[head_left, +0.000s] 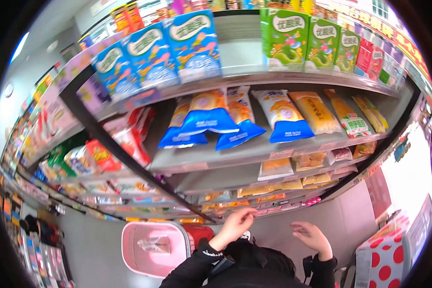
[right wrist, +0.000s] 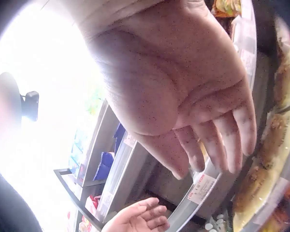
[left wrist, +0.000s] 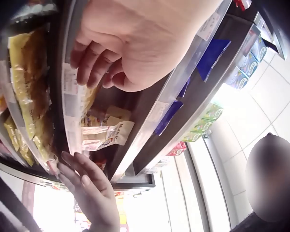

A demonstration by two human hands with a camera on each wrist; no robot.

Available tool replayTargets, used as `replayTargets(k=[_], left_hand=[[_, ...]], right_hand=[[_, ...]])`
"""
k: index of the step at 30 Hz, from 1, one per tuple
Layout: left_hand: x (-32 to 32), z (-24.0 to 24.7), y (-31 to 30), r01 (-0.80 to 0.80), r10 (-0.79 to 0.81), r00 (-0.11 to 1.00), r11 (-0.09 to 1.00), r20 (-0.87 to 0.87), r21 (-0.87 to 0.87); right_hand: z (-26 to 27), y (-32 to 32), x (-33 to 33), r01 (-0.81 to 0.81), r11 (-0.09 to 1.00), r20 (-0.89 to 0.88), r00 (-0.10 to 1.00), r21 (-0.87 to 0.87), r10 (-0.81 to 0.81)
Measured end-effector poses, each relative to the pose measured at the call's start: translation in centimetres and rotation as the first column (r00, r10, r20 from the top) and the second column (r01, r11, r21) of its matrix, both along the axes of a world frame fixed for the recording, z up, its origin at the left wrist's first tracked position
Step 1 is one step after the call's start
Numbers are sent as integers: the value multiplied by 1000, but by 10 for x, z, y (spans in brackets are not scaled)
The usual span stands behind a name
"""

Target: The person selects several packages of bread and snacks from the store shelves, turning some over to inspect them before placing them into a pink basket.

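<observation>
The left hand (head_left: 233,228) hangs with fingers loosely bent, apart from the goods; the right hand (head_left: 314,236) is likewise relaxed, its fingers slightly parted. Both are near the rack's lower shelves, closest to the yellow packets (left wrist: 31,87) lying along a shelf's front edge. Grey floor (head_left: 276,228) shows between the hands, which are well apart. Above, blue-and-orange bags (head_left: 209,113) lie near the front edge of the middle shelf (head_left: 197,156). A pink basket (head_left: 177,240) stands left of the left hand, a clear bag (head_left: 154,245) inside; its contents are hard to make out. Glare washes out the right wrist view's left side.
</observation>
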State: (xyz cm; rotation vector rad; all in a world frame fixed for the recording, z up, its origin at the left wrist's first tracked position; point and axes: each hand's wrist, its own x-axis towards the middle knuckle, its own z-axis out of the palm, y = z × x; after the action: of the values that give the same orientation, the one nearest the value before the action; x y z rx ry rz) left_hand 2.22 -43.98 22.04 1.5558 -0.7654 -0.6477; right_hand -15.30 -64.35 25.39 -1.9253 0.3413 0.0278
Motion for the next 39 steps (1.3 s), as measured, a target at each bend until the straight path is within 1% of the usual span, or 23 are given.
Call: replayTargets(k=[1,3,4,6,7,9,10,13,15,16,18,19,21,22,24,25,30,32,33,35,36,38,39], left_hand=[[-14,-6,1,-3,4,999,1000,-36,15],[-41,-6,6,17,-10,995,997,-103,73],[-54,-13,9,6,4,994,997,-111,83],[-80,-30,17,41,-27,972,998,-232,56],[-93,-34,25,30,-8,968,996,-249,84],[-116,-41,42,14,17,959,994,-281,105],[-127,-43,52,-4,38,951,994,-305,113],[-156,-45,79,-71,130,933,981,-334,182],[-168,-47,93,-86,164,924,969,-345,230],[-174,-48,96,-93,173,922,967,-346,236],[-179,-49,104,-107,189,924,963,-333,249],[-180,-49,105,-110,194,923,960,-332,256],[-180,-51,107,-67,125,968,965,-217,254],[-179,-53,109,-79,141,964,962,-226,262],[-174,-56,113,-56,110,970,969,-216,241],[-173,-56,115,-68,127,965,966,-230,249],[-155,-61,150,-92,167,937,965,-306,244],[-143,-74,174,-194,258,893,960,-370,201],[-134,-77,189,-202,266,885,959,-382,199],[-112,-85,221,-249,329,865,937,-380,244],[-100,-93,239,-258,353,853,925,-384,278],[-75,-130,284,-356,480,722,875,-498,327],[-62,-135,305,-417,556,661,831,-503,369]], right_hand=[[-6,3,-12,-31,1000,-1,1000,2,31],[-15,9,-37,102,986,-82,992,131,-91],[-19,14,-47,90,986,-91,993,141,-78],[-27,23,-70,96,979,-116,990,178,-76],[-31,27,-79,96,977,-126,989,189,-73],[-41,38,-95,48,973,-128,992,224,-19],[-45,45,-102,52,969,-144,989,240,-17],[-49,61,-116,6,973,-169,985,229,34],[-49,72,-123,-27,950,-132,989,311,71],[-47,75,-125,-34,948,-134,988,317,80],[-40,81,-128,-45,968,-173,981,246,90],[-41,84,-129,-48,966,-172,981,253,94],[-47,88,-133,-5,989,-137,990,148,25],[-49,90,-136,-18,988,-147,988,155,41],[-51,96,-137,18,983,-141,990,184,8],[-49,101,-136,23,980,-168,986,196,10],[-56,126,-129,-19,986,-200,978,163,52],[-57,140,-118,-35,987,-217,974,160,70],[-58,147,-111,-35,987,-221,973,158,70],[-60,166,-94,-35,988,-231,970,152,70],[-60,177,-85,-34,988,-199,978,151,64],[-59,201,-64,-32,989,-179,982,143,58],[-58,215,-53,-31,986,-193,979,165,63]])
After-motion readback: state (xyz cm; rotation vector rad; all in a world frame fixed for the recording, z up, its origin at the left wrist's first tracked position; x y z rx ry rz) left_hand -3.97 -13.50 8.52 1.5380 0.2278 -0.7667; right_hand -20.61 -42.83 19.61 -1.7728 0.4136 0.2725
